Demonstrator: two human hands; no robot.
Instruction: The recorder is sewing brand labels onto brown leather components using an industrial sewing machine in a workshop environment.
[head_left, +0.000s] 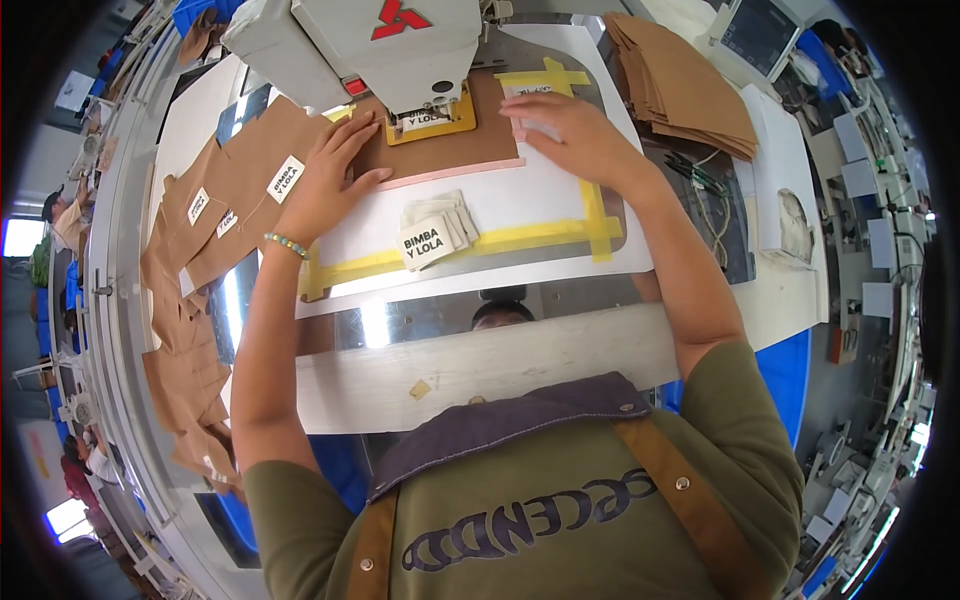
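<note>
A brown fabric panel [440, 155] lies under the head of a white sewing machine [355, 40], where a small yellow frame [465, 125] surrounds a white label. My left hand [330, 175] rests on the panel's left side with fingers stretched out. My right hand [570, 135] lies by its right edge, fingers apart near yellow tape and a white label. A pink strip [450, 172] runs along the panel's front edge. Below it, a stack of white printed labels [432, 243] sits on a white board [365, 250] edged with yellow tape.
Loose brown pieces [235, 170], some with sewn labels, cover the left side. A brown stack [680, 100], scissors with cord [700, 190] and a monitor [750, 35] are on the right. Blue bins [778, 385] stand below the table [480, 370]. Co-workers [70, 220] appear at far left.
</note>
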